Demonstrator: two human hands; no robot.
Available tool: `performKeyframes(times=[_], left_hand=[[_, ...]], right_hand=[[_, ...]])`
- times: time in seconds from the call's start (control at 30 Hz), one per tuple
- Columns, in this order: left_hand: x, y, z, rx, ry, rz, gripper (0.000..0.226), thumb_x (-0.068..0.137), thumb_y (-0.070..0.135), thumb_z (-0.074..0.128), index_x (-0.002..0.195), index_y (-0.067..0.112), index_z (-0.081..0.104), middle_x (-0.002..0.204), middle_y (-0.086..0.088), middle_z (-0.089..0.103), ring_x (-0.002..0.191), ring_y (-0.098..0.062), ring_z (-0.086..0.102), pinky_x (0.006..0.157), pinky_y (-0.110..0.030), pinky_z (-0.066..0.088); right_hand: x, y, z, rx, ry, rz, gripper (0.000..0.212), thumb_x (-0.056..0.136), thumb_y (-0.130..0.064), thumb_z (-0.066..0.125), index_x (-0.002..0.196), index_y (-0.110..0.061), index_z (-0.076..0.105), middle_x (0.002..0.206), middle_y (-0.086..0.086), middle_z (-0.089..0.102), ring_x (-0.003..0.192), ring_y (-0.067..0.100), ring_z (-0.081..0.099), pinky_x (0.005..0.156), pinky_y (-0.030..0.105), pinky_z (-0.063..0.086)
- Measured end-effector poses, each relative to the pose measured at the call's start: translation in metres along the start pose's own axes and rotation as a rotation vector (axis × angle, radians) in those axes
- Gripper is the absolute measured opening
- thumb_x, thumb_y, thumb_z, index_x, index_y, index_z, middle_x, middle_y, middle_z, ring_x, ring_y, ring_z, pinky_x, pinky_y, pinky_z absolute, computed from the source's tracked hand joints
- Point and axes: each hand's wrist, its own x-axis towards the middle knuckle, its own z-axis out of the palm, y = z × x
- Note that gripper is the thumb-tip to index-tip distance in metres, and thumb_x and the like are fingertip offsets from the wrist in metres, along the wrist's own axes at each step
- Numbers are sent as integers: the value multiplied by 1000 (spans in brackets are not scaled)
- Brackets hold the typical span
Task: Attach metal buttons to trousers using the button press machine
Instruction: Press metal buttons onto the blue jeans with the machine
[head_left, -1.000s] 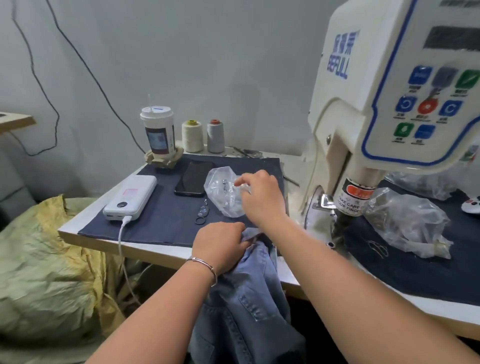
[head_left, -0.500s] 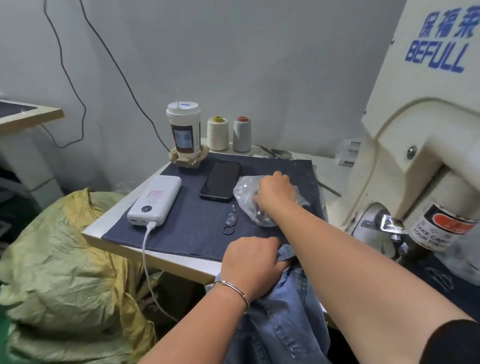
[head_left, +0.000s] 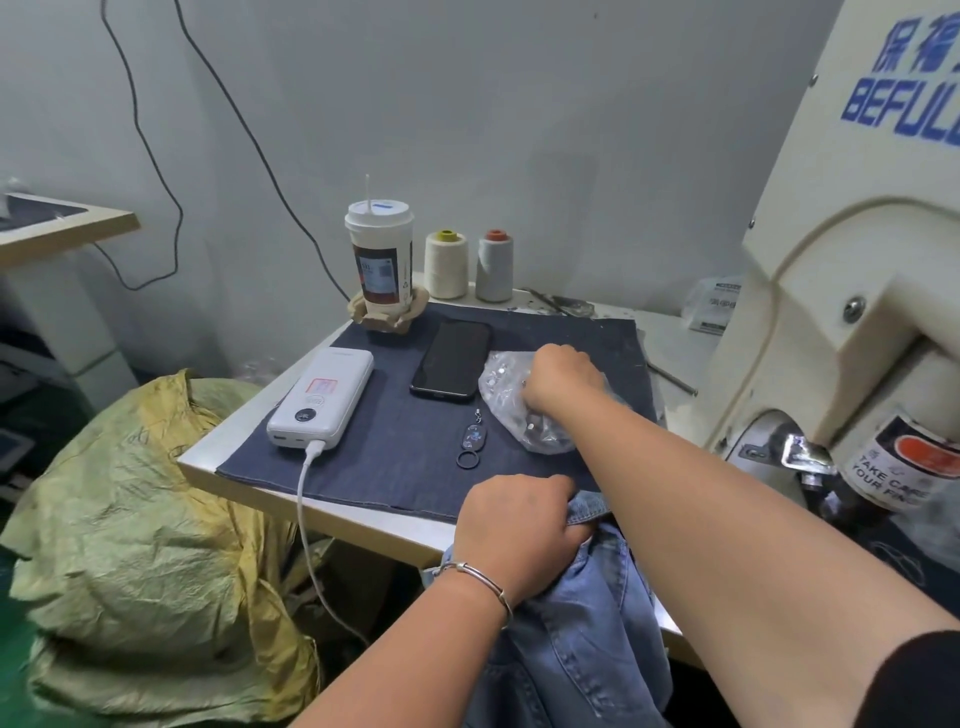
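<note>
While the left hand gripped the blue trousers at the table edge, the right hand reached into the clear button bag (fingers hidden, grip unclear).

The big cream button press machine had blue letters on its side that said "BEFUL", cut off at the edge, with blue Chinese signs above them that were cut off too. A round sticker low on the machine had a red spot and the words "TAKE CARE YOUR FIN", with the rest hidden. The cup and the white power bank had labels too, but their print was too small to read.
</note>
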Motion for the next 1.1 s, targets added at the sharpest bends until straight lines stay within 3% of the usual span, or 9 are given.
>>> performKeyframes(times=[0.23, 0.33, 0.47, 0.57, 0.77, 0.9, 1.1], left_hand=[[0, 2, -2, 19, -38, -11, 27, 92, 48, 46, 80, 25, 40, 88, -5, 67, 83, -31, 61, 48, -32, 17], [0, 1, -1, 16, -39, -14, 24, 91, 47, 48, 81, 26, 41, 88, -5, 67, 83, -31, 61, 56, -33, 23], [-1, 2, 0, 30, -20, -12, 25, 91, 47, 48, 86, 23, 49, 89, -4, 67, 84, -30, 61, 59, -33, 25], [0, 4, -2, 49, -17, -17, 27, 92, 48, 47, 94, 22, 56, 91, -4, 68, 87, -30, 62, 60, -32, 27], [-2, 3, -4, 67, -38, -12, 34, 94, 49, 46, 76, 22, 35, 85, -4, 64, 81, -30, 59, 52, -34, 20], [-2, 2, -3, 43, -24, -8, 34, 94, 50, 47, 77, 23, 37, 86, -5, 65, 82, -30, 60, 56, -34, 22], [-2, 2, -2, 21, -6, -8, 30, 93, 49, 47, 78, 25, 38, 87, -5, 67, 83, -31, 61, 58, -33, 24]], right_hand=[[2, -1, 10, 7, 65, -50, 44, 83, -15, 67, 125, -10, 56, 129, 8, 51, 122, 29, 46, 77, 33, 38], [1, 2, 9, 17, 86, -72, 40, 84, -15, 66, 122, -11, 59, 128, 7, 49, 123, 27, 42, 76, 32, 38], [-13, 6, 6, 96, 307, -101, 23, 88, -9, 61, 111, -7, 65, 121, 7, 47, 114, 28, 43, 83, 34, 42], [-23, 11, 5, 14, 467, -190, 14, 91, -5, 57, 102, -5, 64, 117, 6, 48, 109, 27, 43, 76, 31, 34], [-23, 26, 0, 15, 198, -166, 25, 93, -16, 57, 116, -18, 66, 128, 5, 47, 125, 25, 36, 88, 35, 44], [-32, 26, -6, 218, 230, -213, 27, 87, -9, 49, 88, -22, 73, 114, 4, 49, 119, 24, 38, 82, 40, 50], [-46, 30, 6, -31, 221, -337, 13, 86, -26, 61, 88, -30, 73, 116, 0, 48, 113, 24, 38, 85, 34, 45]])
